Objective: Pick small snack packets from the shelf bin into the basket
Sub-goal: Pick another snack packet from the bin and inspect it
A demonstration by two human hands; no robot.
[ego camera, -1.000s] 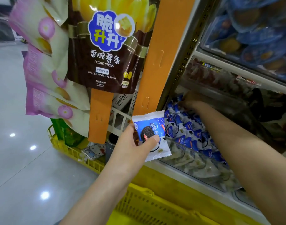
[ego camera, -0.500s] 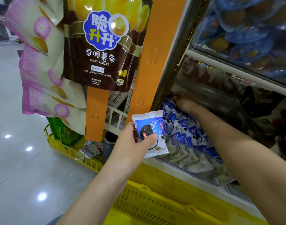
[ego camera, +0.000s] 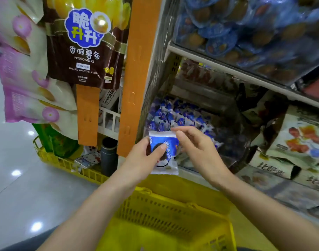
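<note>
The left hand [ego camera: 140, 160] grips one small blue and white packet [ego camera: 164, 153] in the centre of the frame, with the thumb lying across its printed front and the other fingers behind it. The right hand [ego camera: 196, 151] is just to the right, its fingers loosely bent and their tips at the upper right corner of the packet. I cannot tell if they pinch this corner or only touch it.

The packet is outside the shelf bin [ego camera: 225, 156], in front of the pile of similar packets [ego camera: 173, 115]. It hangs above the far edge of the yellow basket [ego camera: 164, 205], which fills the lower centre.

The main risk, in my judgement, is an early release. The packet is over the far rim and not over the middle, so it could hit the rim and slide down between basket and shelf. The film looks smooth, so a light hold may slip. If both hands pull on the same packet, it may twist out of the thumb. A hard drop may also break the cookie inside.
</note>
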